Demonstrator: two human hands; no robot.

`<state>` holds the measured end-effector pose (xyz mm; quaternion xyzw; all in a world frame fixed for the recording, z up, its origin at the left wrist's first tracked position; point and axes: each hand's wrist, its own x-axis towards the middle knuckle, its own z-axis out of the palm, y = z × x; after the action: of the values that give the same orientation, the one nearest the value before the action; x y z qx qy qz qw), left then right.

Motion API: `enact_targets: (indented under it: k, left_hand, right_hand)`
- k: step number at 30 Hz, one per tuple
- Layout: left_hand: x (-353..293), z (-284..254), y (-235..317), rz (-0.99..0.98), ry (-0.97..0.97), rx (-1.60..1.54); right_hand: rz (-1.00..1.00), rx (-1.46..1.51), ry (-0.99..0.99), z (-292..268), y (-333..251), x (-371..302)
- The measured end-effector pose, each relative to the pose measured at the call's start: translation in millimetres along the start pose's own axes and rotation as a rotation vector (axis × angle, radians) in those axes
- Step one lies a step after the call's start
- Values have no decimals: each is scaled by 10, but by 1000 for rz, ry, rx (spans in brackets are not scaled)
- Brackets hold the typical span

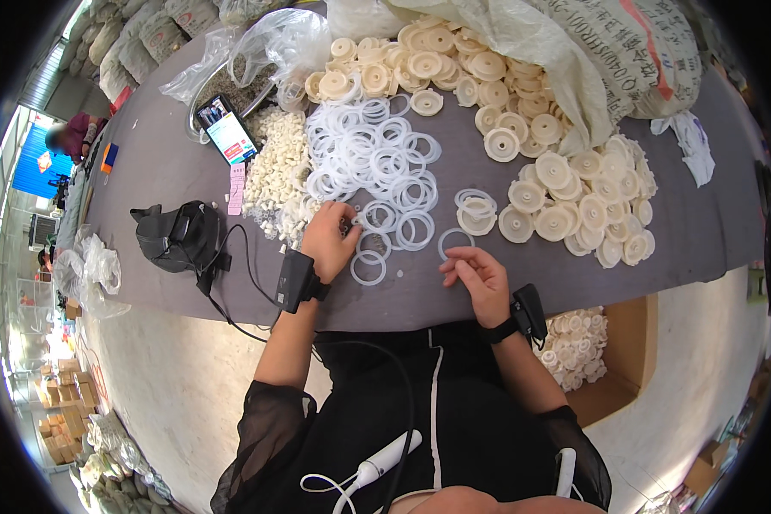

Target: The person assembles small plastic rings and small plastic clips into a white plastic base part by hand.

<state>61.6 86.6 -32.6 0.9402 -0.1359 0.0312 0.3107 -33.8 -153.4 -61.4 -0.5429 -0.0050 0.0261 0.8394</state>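
The left hand (330, 240) curls over the table (522, 287), small cream pieces (278, 163) at eleven o'clock, clear rings (373, 154) at one; whether it grips anything, I cannot tell. The right hand (478, 278) is half-curled, a single ring (440, 243) by its fingertips at eleven, perhaps pinched. Cream discs (587, 206) lie at two, heaps seemingly kept separate for easy reach.

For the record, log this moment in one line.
left hand: beside ring pile | right hand: at single ring | nearby: cream discs
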Motion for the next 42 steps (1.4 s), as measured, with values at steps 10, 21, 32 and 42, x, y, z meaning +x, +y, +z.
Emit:
enact_targets:
  k: [10,21,32,42]
  left_hand:
    - [-76,-41,30,97,17,-130]
    - [-23,22,-143,166,68,53]
    - [-608,156,551,71,132,-695]
    - [-485,188,480,167,210,-175]
  right_hand:
    - [-16,-10,1,4,9,-11]
    - [-24,-32,16,20,25,-20]
    - [198,242,-200,458,148,92]
    - [173,292,99,280,123,81]
